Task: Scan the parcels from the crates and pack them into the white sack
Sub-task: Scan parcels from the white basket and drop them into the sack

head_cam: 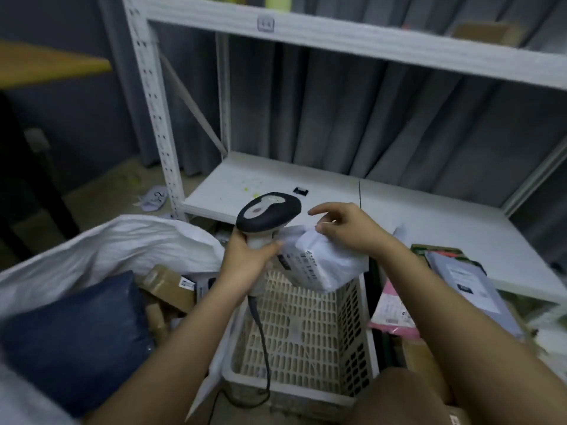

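Scanner (267, 213) — smooth domed plastic, gripped by left hand (245, 256); right hand (346, 228) pinches crinkled white polybag parcel (322, 265) above lattice crate (306, 332).

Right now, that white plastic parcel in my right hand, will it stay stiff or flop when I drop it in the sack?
The white plastic parcel probably flops: its film crumples under the right hand. Likely light, since it hangs from a pinch.
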Motion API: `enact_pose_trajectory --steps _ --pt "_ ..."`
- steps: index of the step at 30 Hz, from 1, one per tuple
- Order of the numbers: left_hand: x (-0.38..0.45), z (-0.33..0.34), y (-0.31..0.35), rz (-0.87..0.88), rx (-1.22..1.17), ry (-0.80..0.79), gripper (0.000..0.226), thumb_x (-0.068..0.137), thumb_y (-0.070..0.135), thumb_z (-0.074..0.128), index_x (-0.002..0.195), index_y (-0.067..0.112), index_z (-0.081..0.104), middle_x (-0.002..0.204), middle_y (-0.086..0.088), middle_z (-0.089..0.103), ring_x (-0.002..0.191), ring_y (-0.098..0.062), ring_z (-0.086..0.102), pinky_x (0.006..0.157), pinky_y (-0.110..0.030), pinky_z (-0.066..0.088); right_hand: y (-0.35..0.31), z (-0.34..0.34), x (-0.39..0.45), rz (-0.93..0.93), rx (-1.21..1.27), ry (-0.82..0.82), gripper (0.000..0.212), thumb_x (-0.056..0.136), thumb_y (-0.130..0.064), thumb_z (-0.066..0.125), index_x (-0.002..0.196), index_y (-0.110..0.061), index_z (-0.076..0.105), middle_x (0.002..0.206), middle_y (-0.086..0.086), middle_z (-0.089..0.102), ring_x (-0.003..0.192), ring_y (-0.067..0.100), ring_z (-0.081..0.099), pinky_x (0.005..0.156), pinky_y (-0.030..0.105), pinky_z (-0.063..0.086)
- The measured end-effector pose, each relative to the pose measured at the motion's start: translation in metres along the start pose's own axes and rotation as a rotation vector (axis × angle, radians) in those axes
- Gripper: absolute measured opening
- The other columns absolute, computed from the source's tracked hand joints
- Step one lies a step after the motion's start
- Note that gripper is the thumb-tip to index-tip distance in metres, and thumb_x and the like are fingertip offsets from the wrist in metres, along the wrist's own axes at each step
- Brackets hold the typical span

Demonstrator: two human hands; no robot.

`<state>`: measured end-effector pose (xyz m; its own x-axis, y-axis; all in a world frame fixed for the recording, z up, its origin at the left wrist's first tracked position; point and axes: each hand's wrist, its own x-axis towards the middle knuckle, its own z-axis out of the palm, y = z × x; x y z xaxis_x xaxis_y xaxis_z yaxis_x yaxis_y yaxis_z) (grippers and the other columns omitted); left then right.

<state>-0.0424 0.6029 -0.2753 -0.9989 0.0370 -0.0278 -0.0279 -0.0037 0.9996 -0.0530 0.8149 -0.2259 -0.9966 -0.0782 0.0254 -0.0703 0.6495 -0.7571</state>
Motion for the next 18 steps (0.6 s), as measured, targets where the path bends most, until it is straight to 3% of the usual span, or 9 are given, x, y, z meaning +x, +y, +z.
enact_pose_trajectory --steps 2,4,6,8,11,13,16,18 --pt "-0.02 -0.014 0.03 0.057 -0.014 -0.056 0.053 0.075 0.016 0.079 0.123 0.015 0.056 0.111 0.004 0.067 0.096 -0.005 0.064 0.073 -0.014 0.053 -0.042 -0.007 -0.016 -0.048 0.034 -0.015 0.036 0.088 -0.01 0.069 0.112 -0.036 0.061 0.073 -0.009 0.07 0.065 -0.004 0.061 0.059 0.012 0.047" --pt "-0.041 -0.029 0.053 0.075 -0.011 -0.115 0.059 0.073 0.017 0.081 0.126 0.014 0.056 0.116 0.001 0.067 0.106 -0.013 0.064 0.09 -0.03 0.053 -0.075 -0.01 -0.03 -0.064 0.11 -0.039 0.045 0.085 -0.008 0.072 0.12 -0.033 0.058 0.072 -0.007 0.073 0.067 -0.004 0.064 0.059 0.012 0.048" --pt "-0.059 -0.045 0.068 0.094 -0.007 -0.123 0.062 0.071 0.016 0.082 0.127 0.012 0.055 0.118 -0.001 0.067 0.108 -0.016 0.063 0.095 -0.038 0.051 -0.1 -0.007 -0.043 -0.063 0.205 -0.049 0.051 0.083 -0.003 0.073 0.124 -0.027 0.054 0.069 -0.005 0.073 0.066 0.002 0.067 0.058 0.016 0.05" --pt "-0.074 -0.061 0.078 0.121 -0.016 -0.109 0.06 0.07 0.014 0.083 0.124 0.011 0.058 0.114 -0.002 0.069 0.106 -0.015 0.064 0.093 -0.038 0.052 -0.118 0.001 -0.055 -0.059 0.289 -0.026 0.054 0.082 0.0 0.074 0.125 -0.023 0.053 0.065 -0.004 0.072 0.062 0.004 0.067 0.057 0.019 0.051" --pt "-0.091 -0.08 0.087 0.182 0.005 -0.051 0.055 0.067 0.014 0.085 0.116 0.017 0.061 0.107 0.006 0.07 0.1 -0.008 0.065 0.082 -0.025 0.053 -0.14 0.023 -0.068 -0.05 0.366 -0.006 0.051 0.082 0.002 0.072 0.124 -0.02 0.053 0.059 -0.004 0.068 0.054 0.008 0.062 0.05 0.021 0.048" --pt "-0.098 -0.092 0.09 0.213 0.024 0.011 0.056 0.067 0.013 0.085 0.116 0.017 0.06 0.106 0.007 0.069 0.098 -0.006 0.065 0.082 -0.024 0.051 -0.151 0.036 -0.074 -0.049 0.418 0.043 0.044 0.084 -0.005 0.073 0.122 -0.02 0.055 0.062 -0.003 0.069 0.052 0.009 0.062 0.048 0.021 0.047" --pt "-0.105 -0.11 0.093 0.21 -0.007 0.134 0.046 0.069 0.016 0.083 0.109 0.02 0.062 0.097 0.009 0.07 0.091 -0.006 0.066 0.072 -0.021 0.05 -0.157 0.041 -0.085 -0.01 0.535 0.151 0.033 0.087 -0.032 0.071 0.118 -0.023 0.062 0.088 -0.003 0.075 0.082 0.014 0.071 0.065 0.026 0.054" --pt "-0.106 -0.121 0.095 0.202 -0.047 0.242 0.04 0.072 0.016 0.08 0.108 0.019 0.062 0.095 0.009 0.069 0.086 -0.004 0.064 0.067 -0.02 0.048 -0.15 0.043 -0.097 0.025 0.618 0.076 0.036 0.087 -0.043 0.067 0.118 -0.025 0.064 0.109 -0.003 0.072 0.101 0.018 0.069 0.08 0.031 0.055"
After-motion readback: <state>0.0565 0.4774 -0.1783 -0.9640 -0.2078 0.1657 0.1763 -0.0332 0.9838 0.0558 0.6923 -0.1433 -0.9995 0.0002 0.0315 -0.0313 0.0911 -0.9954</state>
